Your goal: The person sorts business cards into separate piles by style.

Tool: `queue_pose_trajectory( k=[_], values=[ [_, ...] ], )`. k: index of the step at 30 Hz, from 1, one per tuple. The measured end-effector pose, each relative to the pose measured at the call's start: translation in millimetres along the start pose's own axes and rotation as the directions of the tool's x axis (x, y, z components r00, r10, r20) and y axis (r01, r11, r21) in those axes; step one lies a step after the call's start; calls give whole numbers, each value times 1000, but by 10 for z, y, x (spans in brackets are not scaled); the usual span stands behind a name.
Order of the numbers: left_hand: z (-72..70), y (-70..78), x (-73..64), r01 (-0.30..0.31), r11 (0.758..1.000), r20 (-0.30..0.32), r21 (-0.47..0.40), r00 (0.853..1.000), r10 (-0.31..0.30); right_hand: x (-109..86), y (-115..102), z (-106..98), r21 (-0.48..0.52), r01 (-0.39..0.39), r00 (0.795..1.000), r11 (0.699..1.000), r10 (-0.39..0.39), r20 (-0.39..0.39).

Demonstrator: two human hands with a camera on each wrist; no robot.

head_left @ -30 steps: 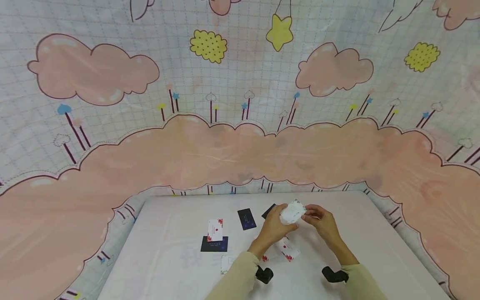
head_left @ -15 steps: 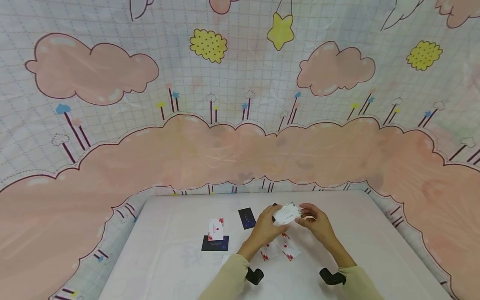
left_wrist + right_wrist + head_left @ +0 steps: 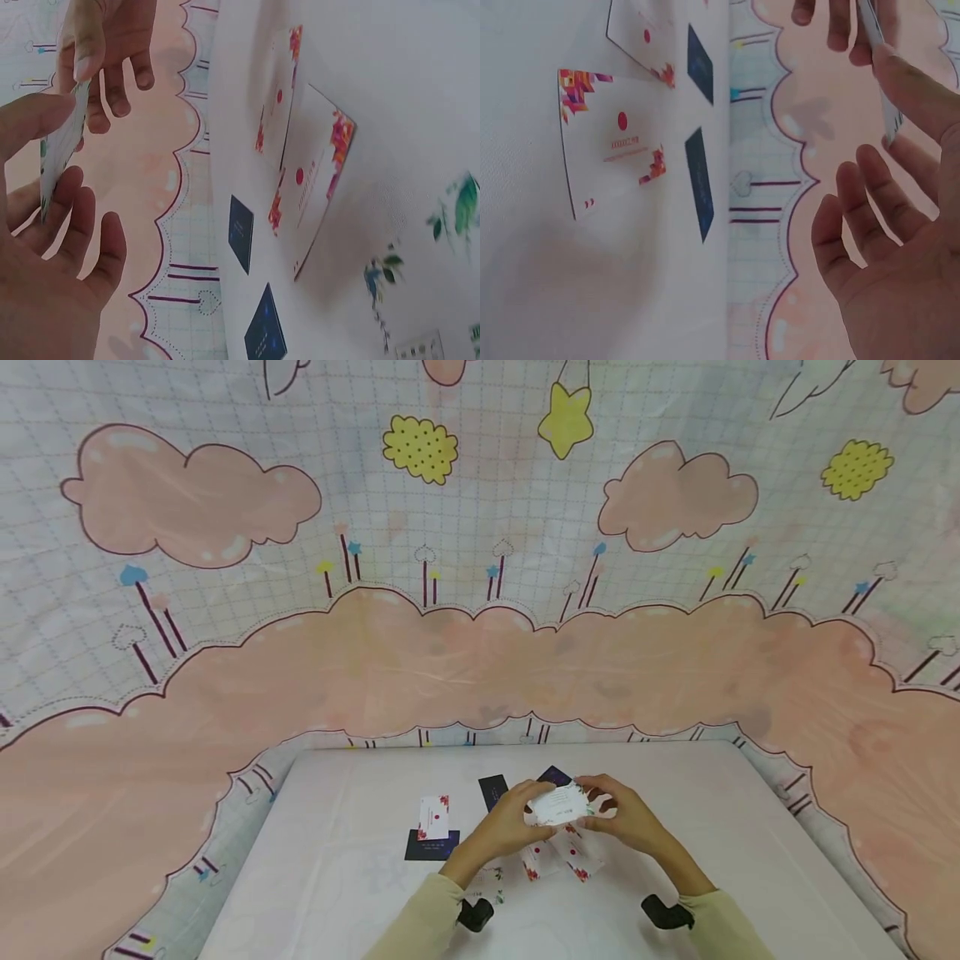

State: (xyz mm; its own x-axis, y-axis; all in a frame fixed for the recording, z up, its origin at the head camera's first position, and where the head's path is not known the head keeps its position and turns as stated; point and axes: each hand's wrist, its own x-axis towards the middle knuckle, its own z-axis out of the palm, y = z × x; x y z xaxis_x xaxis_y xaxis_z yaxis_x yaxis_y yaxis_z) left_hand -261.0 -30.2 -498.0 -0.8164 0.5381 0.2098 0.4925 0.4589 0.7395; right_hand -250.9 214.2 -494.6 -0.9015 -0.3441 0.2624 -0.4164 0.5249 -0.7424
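Both hands hold up a white business card [image 3: 558, 807] with green leaf print, above the table. My left hand [image 3: 506, 827] pinches its left end between thumb and fingers. At the opposite end, the right hand [image 3: 630, 818] pinches it too. The left wrist view shows the card [image 3: 66, 146] nearly edge-on, fingers of both hands along it. Below the hands lie two white cards with red and orange corners, one [image 3: 536, 862] left of the other [image 3: 581, 858]. A dark blue card [image 3: 555, 774] lies just behind the held card.
Another dark blue card [image 3: 492, 790] lies partly behind my left hand. Farther left, a white card with red corners [image 3: 433, 818] overlaps a dark blue card [image 3: 432, 847]. A leaf-print card [image 3: 489, 887] is partly hidden by my left forearm. A patterned cloth [image 3: 480, 668] hangs behind the white table [image 3: 337, 827].
Both hands have moved left and slightly nearer with the white card, which has turned. The right hand, earlier at the card's edge, now pinches its end. The dark blue card behind shows more.
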Motion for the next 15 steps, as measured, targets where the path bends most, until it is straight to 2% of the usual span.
queue_pose_trajectory(
  k=[6, 11, 15],
  values=[
    [-91, -24, -136, 45, 997, 2, 68, 999, -46, 37, -39, 72, -61, 29, 999, 998, -27, 32],
    [-163, -34, -261, 97, 990, -52, 102, 994, -92, 58, -109, 117, -102, 77, 997, 992, -76, 16],
    [-216, -68, -365, 114, 986, -96, 119, 990, -103, 63, -177, 154, -113, 87, 996, 990, -83, 37]
  ],
)
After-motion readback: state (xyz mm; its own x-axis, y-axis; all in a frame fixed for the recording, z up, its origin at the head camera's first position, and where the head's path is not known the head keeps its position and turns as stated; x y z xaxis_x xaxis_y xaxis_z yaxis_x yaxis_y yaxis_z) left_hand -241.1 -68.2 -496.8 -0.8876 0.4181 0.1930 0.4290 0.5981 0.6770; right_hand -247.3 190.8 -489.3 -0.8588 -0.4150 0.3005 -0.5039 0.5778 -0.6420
